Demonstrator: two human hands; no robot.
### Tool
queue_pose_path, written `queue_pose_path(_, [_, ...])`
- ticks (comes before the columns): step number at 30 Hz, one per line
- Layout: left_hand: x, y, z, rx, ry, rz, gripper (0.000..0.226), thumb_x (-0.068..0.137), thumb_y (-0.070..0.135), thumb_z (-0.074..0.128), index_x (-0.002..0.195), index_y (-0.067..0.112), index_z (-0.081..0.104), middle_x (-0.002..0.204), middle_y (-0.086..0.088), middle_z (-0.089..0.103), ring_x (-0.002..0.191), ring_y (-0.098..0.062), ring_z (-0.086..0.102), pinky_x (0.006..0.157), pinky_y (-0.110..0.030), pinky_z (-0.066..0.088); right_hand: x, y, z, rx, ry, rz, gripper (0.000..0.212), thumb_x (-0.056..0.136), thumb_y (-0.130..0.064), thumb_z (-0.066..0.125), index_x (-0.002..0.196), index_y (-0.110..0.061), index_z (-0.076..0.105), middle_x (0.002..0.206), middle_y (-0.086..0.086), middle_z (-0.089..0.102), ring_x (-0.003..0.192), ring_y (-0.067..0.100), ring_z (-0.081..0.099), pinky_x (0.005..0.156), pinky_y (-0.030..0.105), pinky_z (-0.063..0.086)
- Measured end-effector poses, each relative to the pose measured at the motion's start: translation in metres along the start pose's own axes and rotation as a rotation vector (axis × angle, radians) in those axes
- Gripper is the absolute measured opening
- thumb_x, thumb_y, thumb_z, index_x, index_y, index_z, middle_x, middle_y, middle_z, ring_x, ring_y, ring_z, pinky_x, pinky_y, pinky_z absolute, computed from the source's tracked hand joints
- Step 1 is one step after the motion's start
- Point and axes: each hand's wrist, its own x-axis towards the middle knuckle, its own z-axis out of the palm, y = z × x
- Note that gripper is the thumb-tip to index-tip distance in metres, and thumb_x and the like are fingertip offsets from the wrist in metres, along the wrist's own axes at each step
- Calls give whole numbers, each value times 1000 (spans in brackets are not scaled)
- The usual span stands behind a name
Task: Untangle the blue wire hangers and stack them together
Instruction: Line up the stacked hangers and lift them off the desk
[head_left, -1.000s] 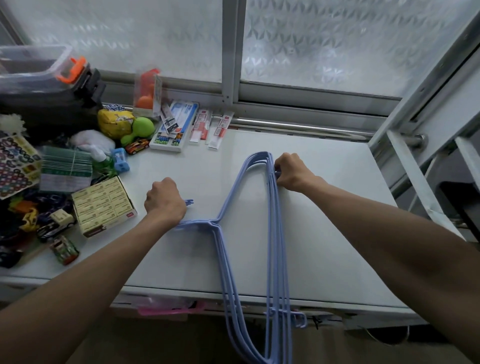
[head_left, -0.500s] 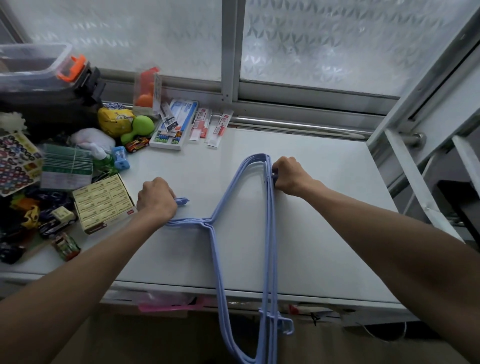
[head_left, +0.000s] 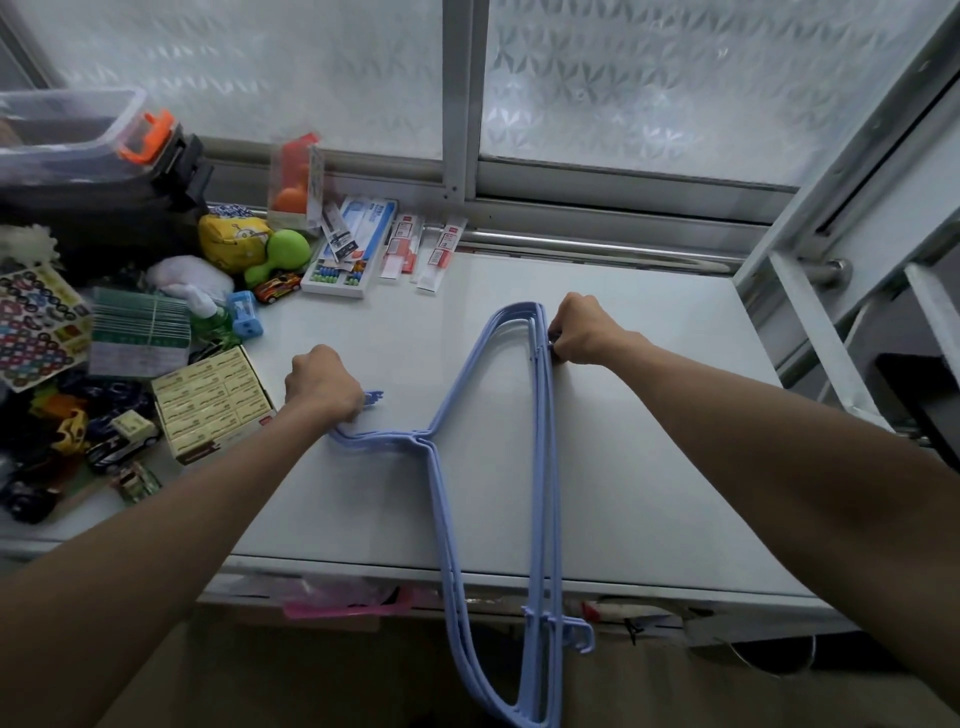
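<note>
Clutching hooks of blue hangers (head_left: 545, 467) in fisted left hand (head_left: 322, 389), right hand (head_left: 579, 330) grip curled round their far corner.

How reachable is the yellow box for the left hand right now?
Probably yes: the yellow box sits just beside the left hand, nothing between them, but that hand is gripping the blue hangers.

The hangers (head_left: 545, 467) are pale blue on a whitish-grey table (head_left: 649, 441). The window glass (head_left: 675, 78) is frosted white with a repeating embossed pattern. A toy (head_left: 283, 249) is bright green, a pouch (head_left: 234, 241) yellow, a latch (head_left: 148, 132) orange, a box (head_left: 213, 405) cream with a grid of panels
</note>
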Motion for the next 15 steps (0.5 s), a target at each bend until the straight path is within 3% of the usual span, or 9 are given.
queue_pose_path(3, [2,0,0,27,47,-1,26,78,0,70,102,-3,62,112,-23,59,100,-36,61,68,-32,47,-1,-2,5,27,9,15,24,74,3,62,58,-8,49,69,7,44,66,26,47,58,29,40])
queue_pose_path(4, [3,0,0,37,44,0,26,78,-1,70,103,-4,62,113,-23,59,100,-36,61,67,-32,47,-2,-3,7,28,-7,13,10,75,1,65,72,-6,59,81,10,52,73,28,53,64,31,47])
queue_pose_path(6, [3,1,-1,57,25,-2,26,77,-2,70,102,-4,62,111,-23,60,99,-37,62,64,-33,48,-4,-2,9,43,-13,32,38,78,-3,69,116,-3,60,116,15,55,97,31,59,85,40,53])
queue_pose_path(7, [3,2,-2,61,13,-3,26,76,-4,69,101,-5,62,110,-23,60,98,-38,63,62,-34,50,-9,-5,5,44,14,46,41,81,-5,67,121,-3,56,123,17,52,102,32,58,88,41,51])
queue_pose_path(9, [1,3,-6,62,-16,-5,25,72,-6,68,96,-4,61,105,-24,61,91,-41,66,57,-34,54,-23,-14,-4,-8,160,84,12,85,-6,58,96,-4,54,111,17,54,89,33,55,75,38,47])
queue_pose_path(11, [-2,4,-10,79,-50,-7,23,69,-5,70,89,-2,58,98,-25,64,82,-42,68,48,-34,55,-38,-24,-15,-33,241,140,9,81,-10,52,74,-6,47,96,15,60,75,30,55,66,33,45])
queue_pose_path(13, [-4,4,-12,92,-69,-18,22,69,-5,71,88,-3,59,91,-24,64,74,-40,69,48,-33,56,-48,-35,-21,89,7,263,22,82,-20,55,80,1,52,94,20,65,69,33,64,68,34,56])
queue_pose_path(15, [-6,2,-10,98,-70,-22,24,69,-6,72,90,-4,60,94,-24,63,79,-38,69,56,-32,56,-56,-46,-17,147,-413,486,51,88,-34,62,108,11,50,104,30,64,83,40,68,82,45,58])
